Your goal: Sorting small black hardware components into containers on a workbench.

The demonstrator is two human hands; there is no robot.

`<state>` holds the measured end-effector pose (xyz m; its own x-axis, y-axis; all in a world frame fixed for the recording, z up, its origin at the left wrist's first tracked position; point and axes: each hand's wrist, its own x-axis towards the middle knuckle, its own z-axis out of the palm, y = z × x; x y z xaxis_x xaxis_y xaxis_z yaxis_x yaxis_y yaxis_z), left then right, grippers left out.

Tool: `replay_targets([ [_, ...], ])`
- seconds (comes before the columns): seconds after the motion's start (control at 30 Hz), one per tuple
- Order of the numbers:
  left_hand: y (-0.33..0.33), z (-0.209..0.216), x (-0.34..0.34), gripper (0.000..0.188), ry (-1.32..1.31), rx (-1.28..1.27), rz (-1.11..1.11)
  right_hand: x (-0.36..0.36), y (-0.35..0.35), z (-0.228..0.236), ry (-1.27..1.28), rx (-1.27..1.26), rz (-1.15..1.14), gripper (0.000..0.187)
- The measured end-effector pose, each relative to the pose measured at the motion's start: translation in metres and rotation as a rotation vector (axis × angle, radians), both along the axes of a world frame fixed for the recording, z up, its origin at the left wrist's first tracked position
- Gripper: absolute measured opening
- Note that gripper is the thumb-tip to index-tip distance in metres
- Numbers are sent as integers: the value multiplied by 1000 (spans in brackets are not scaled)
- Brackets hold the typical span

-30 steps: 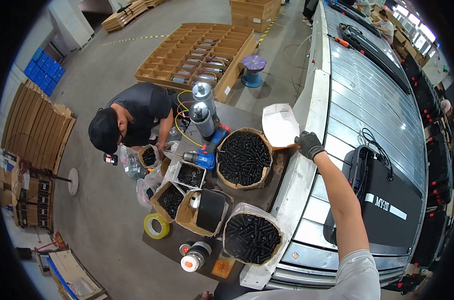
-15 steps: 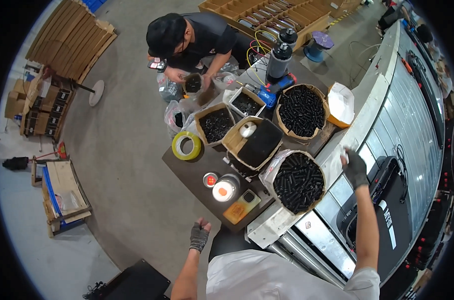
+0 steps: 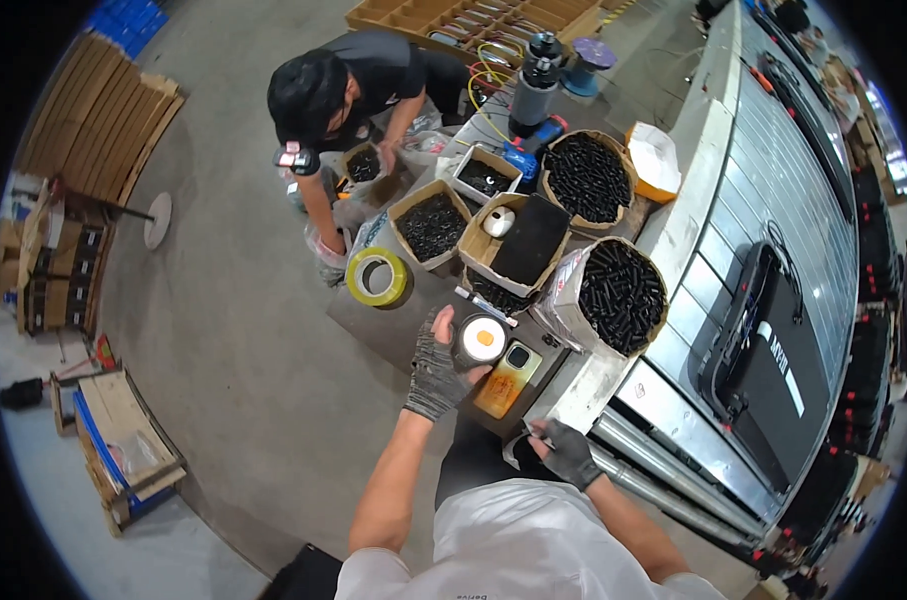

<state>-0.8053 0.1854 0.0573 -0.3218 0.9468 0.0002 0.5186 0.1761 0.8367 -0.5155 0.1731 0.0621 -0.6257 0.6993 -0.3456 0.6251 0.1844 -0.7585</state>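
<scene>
My left hand (image 3: pixel 437 372), in a grey fingerless glove, is wrapped around a bottle with a white lid (image 3: pixel 484 337) and an orange centre. The bottle stands upright on the dark table (image 3: pixel 373 330). Beside it lies a phone in a yellow-brown case (image 3: pixel 506 384). At the table's near corner is my right hand (image 3: pixel 565 455), gloved in dark grey, its fingers curled in. A thin pale strip shows by those fingertips; whether they pinch it is unclear. A marker-like pen (image 3: pixel 486 306) lies just past the bottle.
Bags of black cylindrical parts (image 3: pixel 621 297) and boxes of small dark pieces (image 3: pixel 431 228) crowd the table. A yellow tape roll (image 3: pixel 377 277) sits at its left edge. Across from me a co-worker (image 3: pixel 358 90) bends over plastic bags. On the right runs a roller conveyor (image 3: pixel 688 450) carrying a black flat machine (image 3: pixel 763 370).
My left hand has come up from below the table edge onto the bottle. My right hand has swung back from over the conveyor to the near corner. The co-worker's arm has reached lower.
</scene>
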Motion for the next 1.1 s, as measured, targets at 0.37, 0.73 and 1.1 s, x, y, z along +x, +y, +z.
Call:
replay_targets([
  [0.37, -11, -88, -36, 84, 296, -104, -133, -104, 43, 2, 277, 192, -314, 83],
  [0.73, -69, 10, -40, 66, -105, -2, 144, -114, 89, 44, 599, 353, -180, 91],
  [1.1, -52, 112, -35, 65, 74, 99, -65, -124, 102, 42, 506, 510, -121, 54],
])
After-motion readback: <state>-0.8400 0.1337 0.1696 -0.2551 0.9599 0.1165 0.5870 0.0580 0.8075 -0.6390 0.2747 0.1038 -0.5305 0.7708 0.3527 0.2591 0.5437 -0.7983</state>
